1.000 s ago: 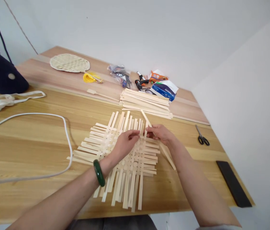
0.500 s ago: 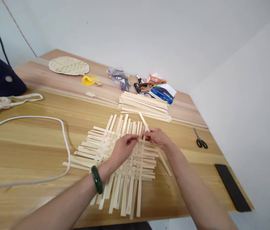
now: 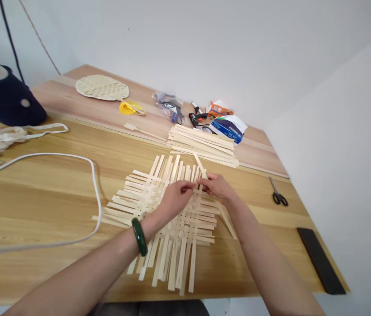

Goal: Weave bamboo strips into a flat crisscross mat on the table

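Observation:
A lattice of pale flat strips (image 3: 179, 224), woven crosswise with loose ends on all sides, lies on the wooden table. Over its upper middle is my left hand (image 3: 179, 195), a green bangle (image 3: 139, 237) on the wrist; its thumb and fingertips pinch at the strips near the upper right. My right hand (image 3: 215, 186) is closed on a loose strip (image 3: 200, 164) at the upper right corner. That strip slants from the upper left down under the hand, and its lower end comes out past the lattice's right side.
Behind the lattice lies a stack of strips (image 3: 201, 145). Further back are a woven oval fan (image 3: 102, 87), yellow cord (image 3: 131, 108), a glue gun (image 3: 198, 117) and a blue packet (image 3: 228, 128). White cord (image 3: 95, 188) curves at left. Scissors (image 3: 279, 197) and a black bar (image 3: 320, 261) lie right.
The whole view has shifted slightly, with table items appearing further right. Both hands remain at the lattice's upper right, nearly in the same pose.

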`<state>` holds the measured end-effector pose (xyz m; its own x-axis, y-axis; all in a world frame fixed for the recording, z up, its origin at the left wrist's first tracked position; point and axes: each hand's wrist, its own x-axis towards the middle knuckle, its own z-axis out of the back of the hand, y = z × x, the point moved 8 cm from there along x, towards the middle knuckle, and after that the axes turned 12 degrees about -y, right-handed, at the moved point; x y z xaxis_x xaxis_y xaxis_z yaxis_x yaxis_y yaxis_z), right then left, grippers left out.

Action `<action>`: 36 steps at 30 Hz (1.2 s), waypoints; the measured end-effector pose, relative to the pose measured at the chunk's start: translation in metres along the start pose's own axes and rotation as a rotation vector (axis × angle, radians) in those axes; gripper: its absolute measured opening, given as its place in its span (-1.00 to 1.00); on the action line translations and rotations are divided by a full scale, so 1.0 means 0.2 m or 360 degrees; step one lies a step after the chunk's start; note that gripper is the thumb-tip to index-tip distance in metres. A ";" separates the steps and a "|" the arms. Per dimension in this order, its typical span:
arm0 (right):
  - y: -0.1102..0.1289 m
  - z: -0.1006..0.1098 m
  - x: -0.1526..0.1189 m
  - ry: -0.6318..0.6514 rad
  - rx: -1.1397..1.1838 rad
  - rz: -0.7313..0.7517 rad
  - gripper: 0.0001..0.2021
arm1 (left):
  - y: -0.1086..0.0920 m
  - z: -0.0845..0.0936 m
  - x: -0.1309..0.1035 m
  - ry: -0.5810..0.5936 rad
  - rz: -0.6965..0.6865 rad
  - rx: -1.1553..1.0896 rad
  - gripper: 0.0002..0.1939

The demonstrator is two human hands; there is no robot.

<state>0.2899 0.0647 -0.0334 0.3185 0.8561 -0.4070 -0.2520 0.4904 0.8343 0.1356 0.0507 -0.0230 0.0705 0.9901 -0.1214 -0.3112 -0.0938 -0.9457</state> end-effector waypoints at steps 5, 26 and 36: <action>0.00 0.01 0.00 0.0038 0.0004 0.0035 -0.68 | -0.01 -0.03 0.02 -0.0026 -0.0086 -0.0005 -0.69; 0.00 0.01 -0.01 0.0129 0.0015 0.0105 -0.84 | 0.01 -0.04 0.04 0.0057 0.0181 -0.0198 -0.59; 0.06 0.00 -0.07 0.0192 0.0041 0.0199 -0.75 | -0.01 -0.04 0.01 -0.0271 0.0248 0.0282 -0.70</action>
<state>0.2821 0.0586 -0.0179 0.1735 0.9242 -0.3401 -0.2586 0.3760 0.8898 0.1447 0.0525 -0.0236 -0.1464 0.9698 -0.1948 -0.4676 -0.2414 -0.8503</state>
